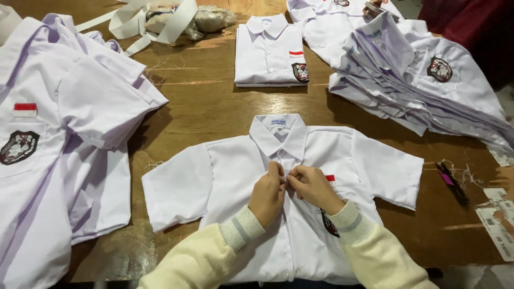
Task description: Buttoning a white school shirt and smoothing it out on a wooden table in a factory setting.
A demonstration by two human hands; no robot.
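At the far left, a pile of white shirts [69,123] lies spread over the wooden table [214,101], overhanging its near edge; the top one shows a red-and-white flag patch and a dark round badge. Beyond it, at the far edge, white strips [155,21] curl over a clear bag [209,18] of bundled material.

In the centre, near the person, a white short-sleeved shirt [235,187] lies flat and face up, collar pointing to the far side, both sleeves spread out. The left hand [267,194] and the right hand [313,187] meet over the front placket just below the collar — fingertips pressed together, each hand pinching the cloth at the button line, the two hands touching. Whether a button sits between the fingers cannot be told. Cream sleeves with grey-striped cuffs cover both wrists.

Beyond this shirt, a folded shirt [270,51] rests on the table, collar up, badge on its pocket.

To the right, a fanned stack of shirts [423,91] leans across the far right corner — the top one shows a round badge. Near the right edge lie a dark pen [452,183] with a pink part, loose threads, and paper tags [498,219].
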